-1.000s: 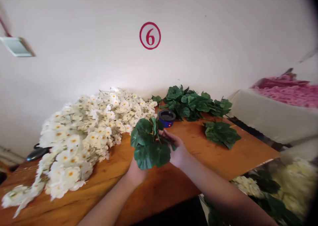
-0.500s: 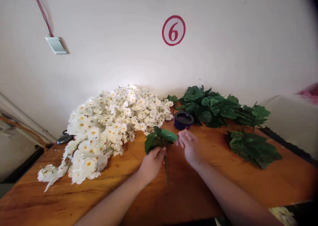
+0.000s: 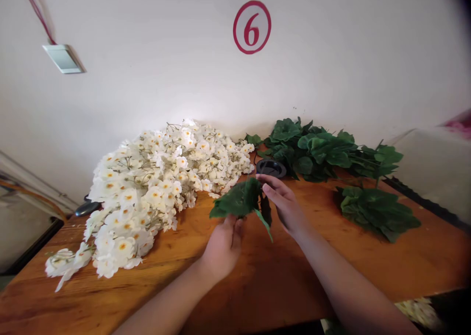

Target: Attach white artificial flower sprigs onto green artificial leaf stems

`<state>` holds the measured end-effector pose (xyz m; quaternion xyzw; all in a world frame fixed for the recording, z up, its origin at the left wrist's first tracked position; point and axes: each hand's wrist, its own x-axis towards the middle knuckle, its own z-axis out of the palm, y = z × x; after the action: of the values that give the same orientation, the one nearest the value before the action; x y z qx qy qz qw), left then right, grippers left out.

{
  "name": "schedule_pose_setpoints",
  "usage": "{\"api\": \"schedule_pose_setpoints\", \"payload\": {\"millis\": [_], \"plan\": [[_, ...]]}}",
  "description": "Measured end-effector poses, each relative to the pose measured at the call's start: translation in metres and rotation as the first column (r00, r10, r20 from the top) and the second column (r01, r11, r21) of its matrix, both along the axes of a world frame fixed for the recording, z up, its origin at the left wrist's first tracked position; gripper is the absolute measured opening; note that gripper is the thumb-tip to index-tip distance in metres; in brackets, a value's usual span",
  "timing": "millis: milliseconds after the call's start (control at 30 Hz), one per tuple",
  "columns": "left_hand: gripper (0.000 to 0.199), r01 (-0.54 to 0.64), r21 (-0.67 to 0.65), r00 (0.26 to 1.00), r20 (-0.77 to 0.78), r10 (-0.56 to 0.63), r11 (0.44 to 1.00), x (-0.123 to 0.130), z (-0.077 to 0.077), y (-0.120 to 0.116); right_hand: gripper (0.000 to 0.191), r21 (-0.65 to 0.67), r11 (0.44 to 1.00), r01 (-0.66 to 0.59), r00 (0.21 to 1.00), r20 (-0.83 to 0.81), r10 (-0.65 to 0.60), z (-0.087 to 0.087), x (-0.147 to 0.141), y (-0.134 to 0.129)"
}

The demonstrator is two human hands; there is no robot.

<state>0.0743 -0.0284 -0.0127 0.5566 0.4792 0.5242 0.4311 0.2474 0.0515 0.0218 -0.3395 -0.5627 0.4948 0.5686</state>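
Observation:
My left hand (image 3: 221,246) is closed around the lower part of an artificial leaf sprig (image 3: 237,197), held upright over the middle of the table. Its broad green leaves spread out above my fingers, and one leaf droops to the right. Close to the right side of the sprig is my right hand (image 3: 285,205), its fingers bent and slightly apart by the leaf edge. Nothing shows between its finger and thumb; whether they touch the leaf I cannot tell. Just behind the fingertips sits a dark round device (image 3: 271,168) with a ring-shaped top.
A large heap of white artificial flowers (image 3: 147,188) covers the back left of the wooden table (image 3: 176,276). Green leaf sprigs (image 3: 320,148) are piled at the back right, with a flat leaf bunch (image 3: 379,210) in front. A black object (image 3: 87,207) lies at the left edge.
The sprig has turned in my left hand, so its leaves now face me and its stem no longer shows below. My right hand has opened from a pinch beside the leaves. The view has tilted down slightly.

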Motion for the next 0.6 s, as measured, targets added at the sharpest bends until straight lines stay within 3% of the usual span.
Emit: {"api": "schedule_pose_setpoints", "payload": {"millis": [100,233,367,433,500,600], "plan": [[0.020,0.066,0.191,0.960,-0.279,-0.010,0.979,0.003,0.001,-0.004,0.029,-0.160,0.982,-0.105,0.990,-0.110,0.088,0.001,-0.004,-0.001],[0.023,0.024,0.202,0.931,-0.362,0.052,0.979,0.003,-0.003,-0.005,0.029,-0.208,0.956,-0.209,0.970,-0.169,0.175,-0.009,-0.016,-0.008],[0.024,-0.018,0.200,0.901,-0.421,0.102,0.980,0.000,-0.006,-0.004,0.035,-0.225,0.969,-0.105,0.987,-0.139,0.075,-0.017,-0.025,-0.015],[0.025,-0.042,0.209,0.902,-0.413,0.127,0.977,0.001,-0.005,-0.004,0.032,-0.143,0.990,0.016,0.996,-0.083,-0.028,-0.018,-0.025,-0.018],[0.025,-0.071,0.225,0.911,-0.382,0.156,0.972,0.004,-0.003,-0.005,0.023,0.023,0.988,0.156,0.988,-0.024,-0.155,-0.017,-0.024,-0.020],[0.025,-0.101,0.219,0.924,-0.341,0.173,0.971,0.006,0.000,-0.006,0.006,0.285,0.924,0.256,0.965,-0.024,-0.260,-0.016,-0.022,-0.023]]}}
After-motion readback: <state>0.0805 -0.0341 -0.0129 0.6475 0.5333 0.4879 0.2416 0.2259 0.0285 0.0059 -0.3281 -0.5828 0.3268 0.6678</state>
